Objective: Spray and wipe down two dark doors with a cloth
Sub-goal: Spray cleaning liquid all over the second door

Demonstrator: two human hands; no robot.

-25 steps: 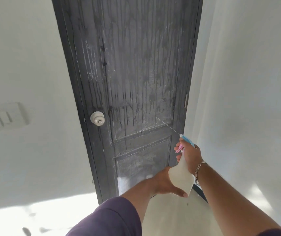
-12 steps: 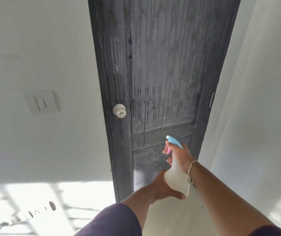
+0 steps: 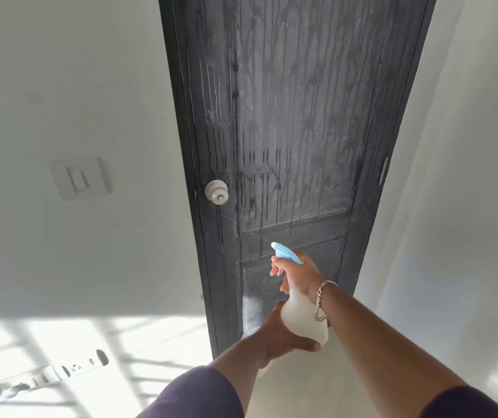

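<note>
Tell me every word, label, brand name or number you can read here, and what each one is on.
None: no readable text shows anywhere in this view.
Spray bottle: plain translucent body, blue nozzle, no label visible.
Dark door: only drip streaks, no sign or number.
Door knob: no marking legible.
Wall switch: plain plate, no lettering.
Power strip: blurred, any print too small to read.
</note>
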